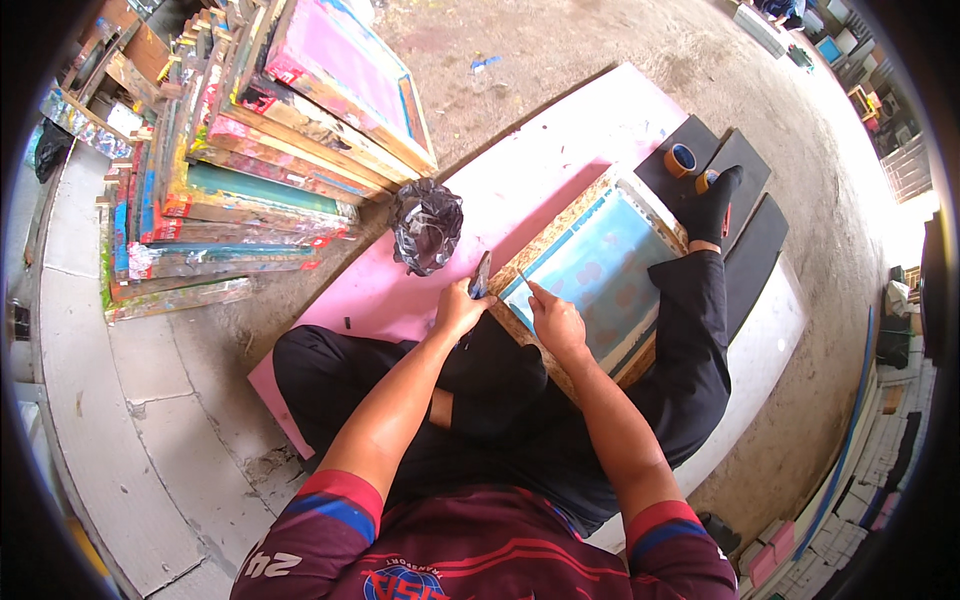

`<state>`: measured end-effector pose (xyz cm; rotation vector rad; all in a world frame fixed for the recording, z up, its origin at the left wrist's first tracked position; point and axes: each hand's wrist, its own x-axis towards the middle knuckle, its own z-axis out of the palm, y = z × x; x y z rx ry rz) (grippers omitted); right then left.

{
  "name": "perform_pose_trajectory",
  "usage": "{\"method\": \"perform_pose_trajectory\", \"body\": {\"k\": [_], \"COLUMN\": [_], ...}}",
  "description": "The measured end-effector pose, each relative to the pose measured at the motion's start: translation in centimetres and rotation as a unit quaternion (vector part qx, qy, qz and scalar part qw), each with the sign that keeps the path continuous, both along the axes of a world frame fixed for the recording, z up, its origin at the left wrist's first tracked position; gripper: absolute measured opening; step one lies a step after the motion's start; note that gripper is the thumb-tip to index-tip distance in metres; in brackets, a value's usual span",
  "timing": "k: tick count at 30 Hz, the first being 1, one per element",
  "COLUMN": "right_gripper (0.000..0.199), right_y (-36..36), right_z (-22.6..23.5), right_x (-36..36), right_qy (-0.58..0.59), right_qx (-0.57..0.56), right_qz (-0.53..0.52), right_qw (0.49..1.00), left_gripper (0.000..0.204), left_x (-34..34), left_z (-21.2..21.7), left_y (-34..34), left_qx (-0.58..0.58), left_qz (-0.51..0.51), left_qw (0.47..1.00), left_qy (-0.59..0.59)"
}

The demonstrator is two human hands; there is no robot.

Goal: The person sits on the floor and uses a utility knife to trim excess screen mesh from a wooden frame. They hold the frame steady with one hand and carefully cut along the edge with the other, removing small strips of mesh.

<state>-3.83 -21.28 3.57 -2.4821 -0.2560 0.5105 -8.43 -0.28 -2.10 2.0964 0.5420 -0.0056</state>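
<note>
With the framed screen point(592, 262) as the centre of your clock and twelve at the top of the view, it lies tilted before you, partly on the pink board point(375, 285) and close against your right leg. Its wooden rim point(562, 220) surrounds a light-blue mesh with faint darker blotches.

Your left hand point(460, 308) is at nine o'clock, just beside the near-left corner, its fingers closed around a dark grey tool point(481, 272) that points up; you cannot tell its kind from here. Your right hand point(559, 322) is at seven, above the screen's near-left edge, fingers curled on a thin stick-like piece point(521, 273) whose tip reaches toward the rim. Whether that tip touches the wood is too small to tell.

At ten o'clock, a crumpled black plastic bag point(427, 228) sits open on the pink board. Farther out in that same direction rises a pile of paint-stained frames point(290, 185), the topmost with a pink mesh. At one o'clock, a tape roll point(680, 160) rests on dark boards point(755, 245). Your right foot point(712, 210), in a black sock, is at two, with a second roll point(705, 181) partly hidden beside it.
</note>
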Motion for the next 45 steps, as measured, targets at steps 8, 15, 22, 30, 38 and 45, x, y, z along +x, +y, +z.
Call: {"method": "perform_pose_trajectory", "body": {"k": [8, 15, 22, 30, 38, 45], "right_gripper": [0.039, 0.043, 0.047, 0.044, 0.037, 0.039], "right_y": [1.3, 3.0, 1.2, 0.7, 0.5, 0.7], "right_z": [1.6, 1.8, 0.0, -2.6, 0.8, 0.9], "right_x": [0.2, -0.1, 0.4, 1.7, 0.3, 0.2], "right_qy": [0.001, 0.045, 0.047, 0.123, 0.025, 0.009], "right_qx": [-0.104, -0.147, -0.069, 0.149, -0.007, -0.068], "right_qz": [0.045, 0.035, 0.035, -0.041, 0.008, 0.037], "right_qw": [0.994, 0.988, 0.996, 0.980, 1.000, 0.997], "left_gripper": [0.037, 0.041, 0.038, 0.037, 0.043, 0.039], "left_x": [0.0, -0.3, 0.1, 0.2, 0.1, -0.1], "left_z": [-0.3, -0.7, -0.3, 0.2, -2.0, 0.3], "left_y": [0.0, 0.0, 0.0, 0.0, 0.5, 0.2], "left_qx": [-0.001, -0.035, -0.015, 0.017, -0.029, -0.008], "left_qz": [0.002, -0.002, -0.010, -0.020, 0.001, -0.008], "left_qw": [1.000, 0.999, 1.000, 0.999, 0.999, 1.000], "left_qy": [0.015, 0.002, -0.020, 0.020, -0.035, 0.012]}}
